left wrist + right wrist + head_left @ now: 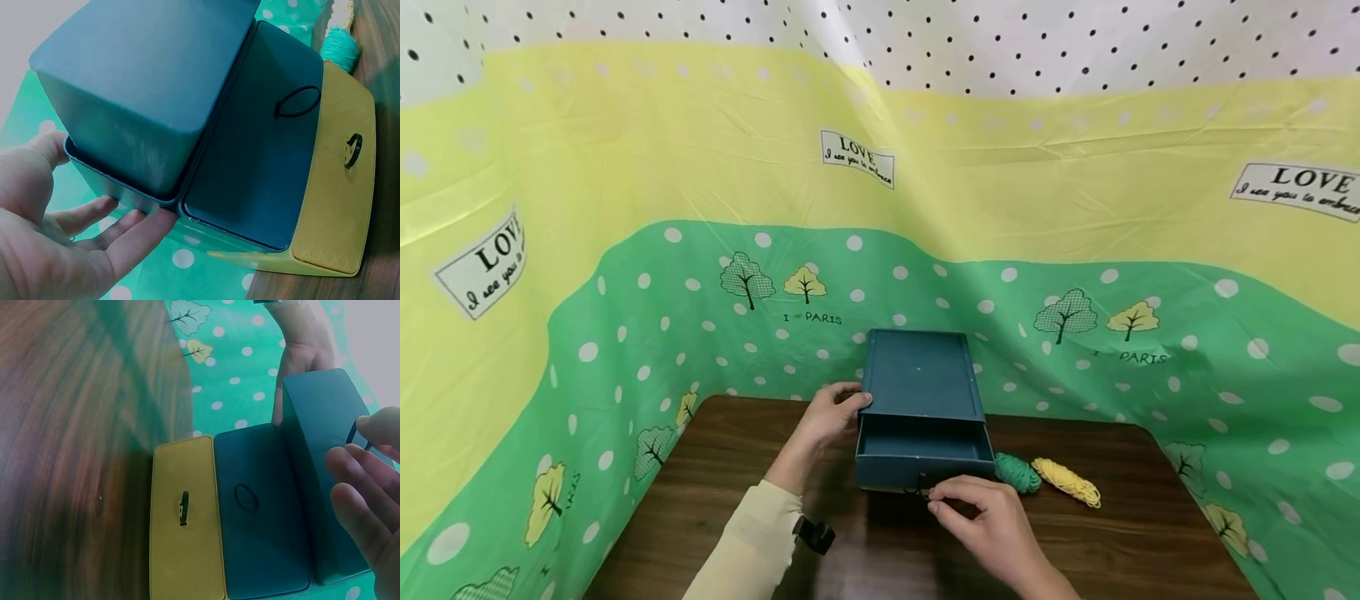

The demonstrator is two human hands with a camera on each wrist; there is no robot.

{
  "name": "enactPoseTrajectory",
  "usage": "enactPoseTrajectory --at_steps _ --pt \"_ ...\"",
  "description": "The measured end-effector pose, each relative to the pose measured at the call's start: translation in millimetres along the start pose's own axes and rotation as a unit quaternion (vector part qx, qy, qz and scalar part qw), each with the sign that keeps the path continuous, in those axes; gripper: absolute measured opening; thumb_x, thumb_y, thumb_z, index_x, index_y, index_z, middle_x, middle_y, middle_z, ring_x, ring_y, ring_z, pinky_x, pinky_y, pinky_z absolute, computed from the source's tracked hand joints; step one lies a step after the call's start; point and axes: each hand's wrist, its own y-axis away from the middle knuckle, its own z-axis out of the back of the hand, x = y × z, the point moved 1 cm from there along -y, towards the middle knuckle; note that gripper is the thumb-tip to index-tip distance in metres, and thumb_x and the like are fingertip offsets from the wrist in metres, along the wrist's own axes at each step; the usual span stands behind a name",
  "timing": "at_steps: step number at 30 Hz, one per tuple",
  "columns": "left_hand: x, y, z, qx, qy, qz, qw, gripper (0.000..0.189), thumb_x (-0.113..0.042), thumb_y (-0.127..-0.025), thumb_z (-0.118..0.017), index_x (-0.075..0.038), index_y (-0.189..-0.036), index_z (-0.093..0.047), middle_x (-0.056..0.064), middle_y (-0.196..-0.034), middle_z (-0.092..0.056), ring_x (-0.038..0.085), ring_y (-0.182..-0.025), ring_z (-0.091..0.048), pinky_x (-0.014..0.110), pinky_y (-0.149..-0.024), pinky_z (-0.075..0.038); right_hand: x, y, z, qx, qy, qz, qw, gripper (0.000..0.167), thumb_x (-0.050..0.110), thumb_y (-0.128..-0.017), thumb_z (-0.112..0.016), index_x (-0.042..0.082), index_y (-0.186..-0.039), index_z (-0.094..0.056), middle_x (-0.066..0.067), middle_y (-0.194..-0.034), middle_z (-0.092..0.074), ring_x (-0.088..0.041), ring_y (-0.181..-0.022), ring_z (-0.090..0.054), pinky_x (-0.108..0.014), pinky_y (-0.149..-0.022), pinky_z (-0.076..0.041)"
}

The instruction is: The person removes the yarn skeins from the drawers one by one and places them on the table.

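A small drawer cabinet (925, 375) with a blue top stands on the table, its upper blue drawer (925, 469) pulled out and the visible inside bare. My right hand (988, 521) pinches that drawer's black loop pull (351, 432) between thumb and fingers. At the cabinet's left side, my left hand (829, 417) rests against the case. Its fairly straight fingers (134, 244) press the side wall and its thumb touches the upper corner. Below, the middle blue drawer (250, 175) and the lowest yellow drawer (187, 550) are closed, each with a black loop.
Right of the cabinet lie a green yarn bundle (1017, 472) and a yellow yarn bundle (1067, 482). The dark wooden table (1120, 542) is enclosed by a green and yellow printed curtain (1075, 192). A black band (814, 534) circles my left wrist.
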Motion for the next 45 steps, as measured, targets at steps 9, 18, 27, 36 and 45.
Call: enactPoseTrajectory --at_steps 9,18,27,36,45 --pt "-1.1 0.0 -0.8 -0.003 0.011 -0.002 0.9999 0.054 -0.034 -0.099 -0.067 -0.008 -0.145 -0.056 0.011 -0.114 -0.058 0.022 -0.098 -0.057 0.041 -0.079 -0.06 -9.5 -12.6 -4.1 -0.017 0.021 -0.012 0.9996 0.025 0.011 -0.085 -0.084 0.034 -0.091 -0.078 0.014 -0.093 -0.077 -0.001 -0.085 -0.071 -0.027 -0.067 -0.059" --pt "-4.7 0.8 1.2 0.014 0.004 0.003 0.9999 0.055 -0.034 -0.1 -0.066 -0.007 -0.146 -0.054 0.013 -0.119 -0.06 0.023 -0.1 -0.062 0.037 -0.079 -0.061 -22.3 -24.0 -8.3 -0.003 0.019 -0.052 0.9985 0.022 0.014 -0.087 -0.084 0.035 -0.091 -0.079 0.018 -0.094 -0.076 0.002 -0.077 -0.068 -0.022 -0.057 -0.055" --pt "-8.0 1.8 1.9 0.031 0.018 0.01 0.9993 0.057 -0.032 -0.101 -0.065 -0.005 -0.148 -0.051 0.016 -0.121 -0.059 0.022 -0.096 -0.065 0.041 -0.082 -0.063 -31.3 -35.1 -10.7 -0.008 0.037 -0.056 0.9977 0.01 0.016 -0.086 -0.084 0.024 -0.093 -0.082 0.018 -0.095 -0.076 -0.003 -0.084 -0.072 -0.021 -0.061 -0.057" --pt "-5.8 0.7 2.1 0.038 0.022 0.008 0.999 0.058 -0.032 -0.102 -0.064 -0.005 -0.15 -0.048 0.019 -0.132 -0.057 0.031 -0.114 -0.064 0.047 -0.088 -0.061 -39.0 -45.2 -11.2 -0.009 0.061 -0.071 0.9955 0.011 0.02 -0.087 -0.085 0.027 -0.094 -0.082 0.018 -0.096 -0.076 -0.005 -0.088 -0.073 -0.024 -0.069 -0.058" --pt "-3.5 1.9 2.9 0.035 0.018 0.006 0.9992 0.059 -0.034 -0.101 -0.065 -0.005 -0.15 -0.048 0.02 -0.137 -0.054 0.037 -0.126 -0.057 0.048 -0.09 -0.06 -40.0 -46.7 -12.6 -0.005 0.061 -0.094 0.9936 0.012 0.023 -0.088 -0.084 0.028 -0.099 -0.082 0.015 -0.1 -0.077 -0.006 -0.088 -0.073 -0.023 -0.068 -0.057"
